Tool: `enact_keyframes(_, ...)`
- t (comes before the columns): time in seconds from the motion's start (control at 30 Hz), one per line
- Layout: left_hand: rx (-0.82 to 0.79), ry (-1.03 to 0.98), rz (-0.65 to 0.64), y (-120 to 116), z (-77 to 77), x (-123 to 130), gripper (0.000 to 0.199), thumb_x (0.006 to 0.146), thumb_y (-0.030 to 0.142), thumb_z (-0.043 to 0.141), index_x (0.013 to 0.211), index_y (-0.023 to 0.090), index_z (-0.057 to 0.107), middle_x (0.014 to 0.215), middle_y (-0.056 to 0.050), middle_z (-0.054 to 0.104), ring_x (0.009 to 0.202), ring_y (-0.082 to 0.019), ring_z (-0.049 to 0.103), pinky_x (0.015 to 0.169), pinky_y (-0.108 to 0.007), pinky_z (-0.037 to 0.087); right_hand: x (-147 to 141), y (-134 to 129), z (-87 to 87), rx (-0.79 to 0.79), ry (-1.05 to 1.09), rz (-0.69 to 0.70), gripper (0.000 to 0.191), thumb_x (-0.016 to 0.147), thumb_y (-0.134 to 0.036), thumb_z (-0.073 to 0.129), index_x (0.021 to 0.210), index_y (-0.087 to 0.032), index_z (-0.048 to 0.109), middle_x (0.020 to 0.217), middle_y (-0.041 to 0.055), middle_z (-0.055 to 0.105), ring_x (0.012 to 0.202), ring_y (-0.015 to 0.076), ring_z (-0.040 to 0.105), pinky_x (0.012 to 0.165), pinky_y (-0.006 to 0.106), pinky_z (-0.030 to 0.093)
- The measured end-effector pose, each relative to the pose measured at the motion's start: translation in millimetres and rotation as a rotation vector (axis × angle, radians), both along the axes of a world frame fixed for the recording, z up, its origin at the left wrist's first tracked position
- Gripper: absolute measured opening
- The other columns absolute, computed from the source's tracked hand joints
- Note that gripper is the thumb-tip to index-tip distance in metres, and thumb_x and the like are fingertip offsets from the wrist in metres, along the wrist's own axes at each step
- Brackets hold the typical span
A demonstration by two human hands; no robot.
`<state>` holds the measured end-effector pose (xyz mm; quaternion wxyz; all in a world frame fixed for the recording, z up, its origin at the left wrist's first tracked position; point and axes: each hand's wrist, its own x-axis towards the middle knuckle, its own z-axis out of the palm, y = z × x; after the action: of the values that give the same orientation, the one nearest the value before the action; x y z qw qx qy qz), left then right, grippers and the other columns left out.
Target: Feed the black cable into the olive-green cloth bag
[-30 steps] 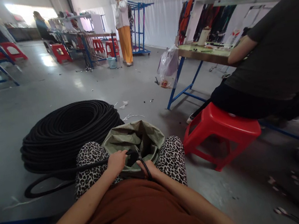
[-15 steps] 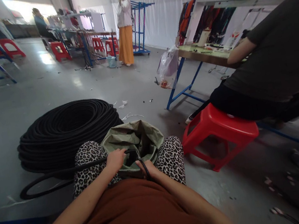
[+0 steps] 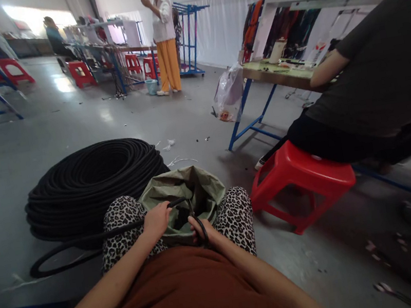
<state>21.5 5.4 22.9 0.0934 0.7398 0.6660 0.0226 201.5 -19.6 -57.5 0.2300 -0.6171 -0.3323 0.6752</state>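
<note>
Left hand [image 3: 157, 221] clamped on black hose [image 3: 124, 229], just left of olive bag [image 3: 185, 188] mouth. Right hand [image 3: 202, 229] gripping black scissors [image 3: 197, 223] at bag's near rim. Hands close, not touching. Bag wedged between leopard-print knees [image 3: 121, 224]. Hose runs left to big black coil [image 3: 93, 185] on floor. Red stool [image 3: 301, 183] to the right, seated person [image 3: 377, 80] at desk [image 3: 274, 74].

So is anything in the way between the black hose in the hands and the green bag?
Nothing visible. The left hand grips the black hose right at the rim of the open green bag, the right hand holds scissors beside it, and the hose end already hangs over the bag's mouth.
</note>
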Motion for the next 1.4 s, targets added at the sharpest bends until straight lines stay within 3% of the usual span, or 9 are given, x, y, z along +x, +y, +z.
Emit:
enact_keyframes(0.33,0.015,-0.031,-0.015,-3,-0.9,0,0.035,0.097,0.029,0.039,0.124,0.018,0.059,0.116,-0.011,0.069,0.104,-0.022,0.065,0.087,-0.032,0.046,1,-2,-15.0,0.144,0.076,0.101,0.041,0.092,-0.053,0.057,0.078,-0.014,0.056,0.062,-0.0012,0.057,0.050,0.0102,0.056,0.053,0.021,0.049)
enact_keyframes(0.73,0.046,-0.047,-0.080,-9,-14.1,-2,0.033,0.096,0.026,0.042,0.123,0.018,0.059,0.112,-0.010,0.070,0.102,-0.021,0.065,0.087,-0.032,0.046,-1,-2,-7.9,0.113,0.037,0.123,0.036,0.093,-0.047,0.057,0.078,-0.014,0.055,0.060,-0.0018,0.056,0.047,0.0107,0.055,0.049,0.021,0.047)
enact_keyframes(1.4,-0.066,-0.010,-0.141,-14,-8.8,-1,0.034,0.095,0.024,0.044,0.126,0.023,0.060,0.108,-0.009,0.069,0.100,-0.020,0.065,0.086,-0.030,0.045,-1,-1,-4.6,0.044,0.054,0.133,0.039,0.095,-0.049,0.053,0.075,-0.015,0.056,0.060,0.0000,0.058,0.048,0.0112,0.056,0.049,0.021,0.046)
